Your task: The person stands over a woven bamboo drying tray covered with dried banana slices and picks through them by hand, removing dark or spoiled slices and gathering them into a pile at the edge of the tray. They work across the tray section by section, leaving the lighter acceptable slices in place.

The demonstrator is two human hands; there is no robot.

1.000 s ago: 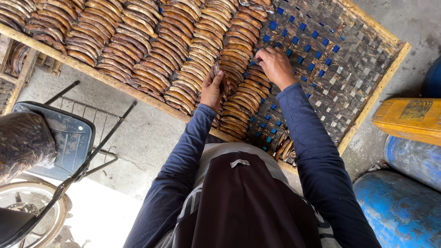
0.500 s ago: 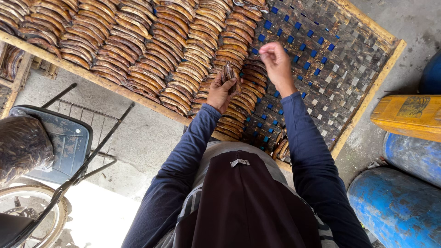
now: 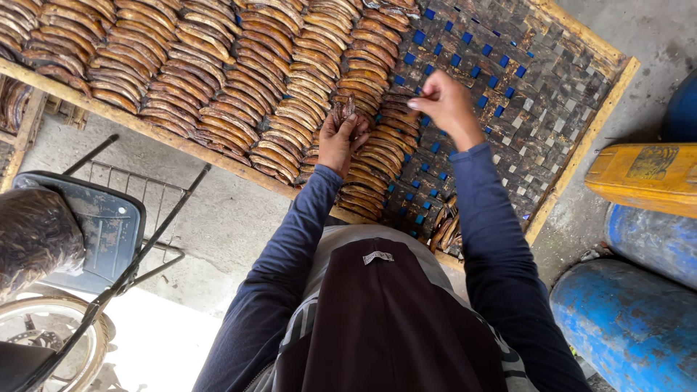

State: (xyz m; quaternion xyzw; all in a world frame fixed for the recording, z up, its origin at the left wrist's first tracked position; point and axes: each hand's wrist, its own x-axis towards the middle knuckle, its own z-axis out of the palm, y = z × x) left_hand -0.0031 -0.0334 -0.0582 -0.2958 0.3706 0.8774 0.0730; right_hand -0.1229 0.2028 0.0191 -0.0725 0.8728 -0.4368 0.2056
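Two hands at work over a woven drying rack of flattened brown banana slices.

The left hand (image 3: pixel 340 139) hovers over the near edge of the woven rack (image 3: pixel 581 43), fingers curled around a small bunch of dark slices (image 3: pixel 344 110) that stick up from its grip. The right hand (image 3: pixel 444 104) is raised just beside it, further in over the rack, thumb and forefinger pinched narrow; whether anything lies between them cannot be told. Overlapping rows of banana slices (image 3: pixel 218 80) cover the rack's left part, and the last row ends right under both hands. Right of the hands the rack's dark weave lies bare. A few slices (image 3: pixel 443 229) lie at the rack's near rim. Beyond the rack's right frame stand a yellow container (image 3: pixel 642 174) and blue drums (image 3: pixel 624 327).
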